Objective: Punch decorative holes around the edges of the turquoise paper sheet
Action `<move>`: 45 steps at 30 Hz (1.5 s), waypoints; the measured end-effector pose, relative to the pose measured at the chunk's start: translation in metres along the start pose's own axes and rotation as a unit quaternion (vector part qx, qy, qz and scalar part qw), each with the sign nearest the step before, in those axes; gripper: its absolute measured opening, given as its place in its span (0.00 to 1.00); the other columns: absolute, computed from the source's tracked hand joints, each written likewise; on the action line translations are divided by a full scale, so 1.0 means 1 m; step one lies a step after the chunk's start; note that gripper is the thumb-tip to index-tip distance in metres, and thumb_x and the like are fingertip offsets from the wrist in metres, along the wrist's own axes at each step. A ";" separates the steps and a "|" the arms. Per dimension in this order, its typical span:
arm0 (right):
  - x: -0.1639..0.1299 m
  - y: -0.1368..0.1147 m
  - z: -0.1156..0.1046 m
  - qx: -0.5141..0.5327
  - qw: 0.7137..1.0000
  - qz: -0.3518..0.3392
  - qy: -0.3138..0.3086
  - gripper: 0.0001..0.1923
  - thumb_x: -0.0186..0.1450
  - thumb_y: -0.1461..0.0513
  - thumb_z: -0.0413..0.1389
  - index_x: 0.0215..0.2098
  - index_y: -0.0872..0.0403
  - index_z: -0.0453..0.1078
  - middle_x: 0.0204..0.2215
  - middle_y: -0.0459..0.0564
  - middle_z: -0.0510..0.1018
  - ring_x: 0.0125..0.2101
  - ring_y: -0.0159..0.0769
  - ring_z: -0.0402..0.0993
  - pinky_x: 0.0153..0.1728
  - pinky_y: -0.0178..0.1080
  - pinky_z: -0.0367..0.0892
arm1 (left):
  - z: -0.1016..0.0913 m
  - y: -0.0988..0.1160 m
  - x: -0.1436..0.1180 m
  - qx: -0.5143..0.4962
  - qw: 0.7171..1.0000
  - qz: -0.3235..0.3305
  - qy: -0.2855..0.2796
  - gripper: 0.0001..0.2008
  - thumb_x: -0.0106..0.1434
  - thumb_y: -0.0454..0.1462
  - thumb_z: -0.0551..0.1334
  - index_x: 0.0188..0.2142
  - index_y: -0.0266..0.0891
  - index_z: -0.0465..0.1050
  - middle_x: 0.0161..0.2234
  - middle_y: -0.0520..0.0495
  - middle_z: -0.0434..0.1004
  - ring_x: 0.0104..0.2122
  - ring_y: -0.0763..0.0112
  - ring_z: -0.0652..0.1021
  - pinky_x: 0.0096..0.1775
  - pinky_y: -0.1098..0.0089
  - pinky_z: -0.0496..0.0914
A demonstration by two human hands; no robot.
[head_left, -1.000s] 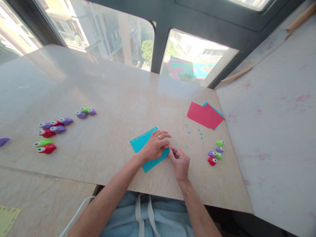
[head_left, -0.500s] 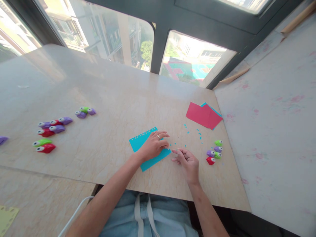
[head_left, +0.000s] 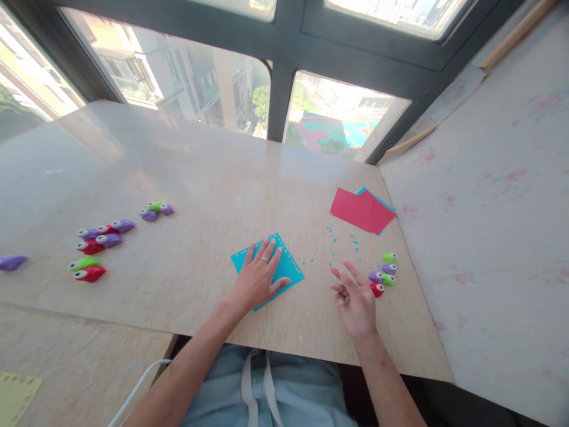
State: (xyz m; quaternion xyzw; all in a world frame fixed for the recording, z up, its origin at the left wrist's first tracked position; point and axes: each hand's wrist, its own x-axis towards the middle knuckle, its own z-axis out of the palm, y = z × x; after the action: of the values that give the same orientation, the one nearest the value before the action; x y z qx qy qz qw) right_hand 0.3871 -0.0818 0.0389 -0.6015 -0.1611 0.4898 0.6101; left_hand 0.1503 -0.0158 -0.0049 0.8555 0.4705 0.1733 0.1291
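My left hand (head_left: 262, 270), a ring on one finger, lies spread over a blue sheet of paper (head_left: 288, 276). Small holes run along the upper-left and upper-right edges of this sheet. To the right, my right hand (head_left: 355, 296) has its fingers loosely apart, some bent, with nothing visible in them. Just beside it is a red fish-head-shaped piece with a big eye (head_left: 377, 289). Tiny blue paper bits (head_left: 352, 236) are scattered on the table beyond my right hand.
Red paper sheets (head_left: 355, 209) overlap blue ones at the back right. Green (head_left: 390, 257) and purple (head_left: 376, 276) eyed pieces sit near the wall. More such pieces (head_left: 109, 239) stand in groups on the left. A yellow punched sheet (head_left: 18, 391) and white cable (head_left: 142, 379) are lower left.
My left hand has flattened and spread on the blue sheet, uncovering its upper-right row of holes. My right hand has moved right, away from the sheet, and its pinched fingers have parted.
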 end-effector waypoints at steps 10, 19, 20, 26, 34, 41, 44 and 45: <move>0.003 0.005 -0.003 0.026 0.998 -0.035 0.053 0.22 0.48 0.54 0.71 0.34 0.57 0.71 0.22 0.44 0.76 0.18 0.26 0.68 0.19 0.29 0.64 | -0.023 -0.027 0.000 -0.007 0.992 0.096 -0.077 0.38 0.64 0.60 0.51 0.66 0.43 0.56 0.68 0.41 0.52 0.69 0.57 0.54 0.69 0.52 0.43; -0.007 0.026 -0.004 -0.201 0.970 -0.134 -0.024 0.20 0.60 0.49 0.62 0.37 0.58 0.72 0.26 0.49 0.77 0.22 0.31 0.73 0.24 0.33 0.70 | -0.033 -0.036 0.007 -0.017 0.983 0.138 -0.117 0.39 0.63 0.59 0.53 0.67 0.43 0.54 0.68 0.40 0.50 0.69 0.57 0.54 0.69 0.51 0.42; -0.008 0.028 -0.004 -0.232 0.961 -0.145 -0.042 0.20 0.61 0.49 0.60 0.37 0.58 0.73 0.26 0.50 0.78 0.22 0.32 0.74 0.25 0.34 0.71 | -0.033 -0.036 0.008 -0.019 0.983 0.139 -0.115 0.38 0.63 0.59 0.53 0.67 0.43 0.54 0.68 0.40 0.51 0.69 0.58 0.54 0.69 0.51 0.42; -0.008 0.031 -0.004 -0.327 0.917 -0.205 -0.100 0.20 0.62 0.47 0.57 0.35 0.57 0.75 0.26 0.52 0.80 0.25 0.37 0.78 0.27 0.36 0.74 | -0.037 -0.040 0.001 -0.036 0.990 0.111 -0.074 0.28 0.69 0.51 0.50 0.65 0.43 0.58 0.65 0.43 0.60 0.68 0.65 0.56 0.69 0.55 0.50; -0.008 0.029 -0.011 -0.377 0.905 -0.178 -0.088 0.25 0.58 0.43 0.58 0.37 0.56 0.75 0.30 0.54 0.82 0.27 0.40 0.80 0.29 0.36 0.74 | -0.060 -0.083 -0.049 -0.003 0.984 -0.079 0.159 0.17 0.69 0.41 0.54 0.55 0.42 0.67 0.54 0.43 0.73 0.59 0.67 0.70 0.59 0.59 0.68; 0.004 0.034 -0.022 -0.422 0.890 -0.143 -0.096 0.31 0.53 0.39 0.58 0.41 0.55 0.76 0.34 0.54 0.83 0.33 0.45 0.82 0.32 0.36 0.75 | -0.093 -0.130 -0.109 0.089 0.891 -0.268 0.357 0.17 0.64 0.34 0.55 0.52 0.38 0.68 0.51 0.40 0.74 0.54 0.63 0.72 0.58 0.56 0.67; 0.008 0.036 -0.027 -0.434 0.883 -0.145 -0.105 0.32 0.53 0.38 0.58 0.41 0.54 0.76 0.34 0.54 0.83 0.33 0.46 0.82 0.31 0.36 0.75 | -0.110 -0.147 -0.133 0.124 0.815 -0.364 0.434 0.19 0.61 0.33 0.56 0.52 0.36 0.67 0.51 0.38 0.72 0.54 0.61 0.71 0.60 0.56 0.65; 0.009 0.036 -0.029 -0.438 0.881 -0.144 -0.108 0.32 0.52 0.38 0.58 0.41 0.54 0.76 0.35 0.53 0.83 0.33 0.46 0.82 0.31 0.36 0.75 | -0.115 -0.153 -0.140 0.127 0.786 -0.406 0.449 0.20 0.60 0.34 0.57 0.52 0.35 0.67 0.51 0.37 0.72 0.54 0.60 0.71 0.60 0.56 0.65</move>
State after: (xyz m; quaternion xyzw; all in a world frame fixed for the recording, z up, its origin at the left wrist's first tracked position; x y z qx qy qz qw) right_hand 0.3993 -0.0987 -0.0035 -0.7211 -0.5091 0.3376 0.3269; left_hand -0.0838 -0.0485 0.0163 0.4197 0.7968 0.4088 -0.1480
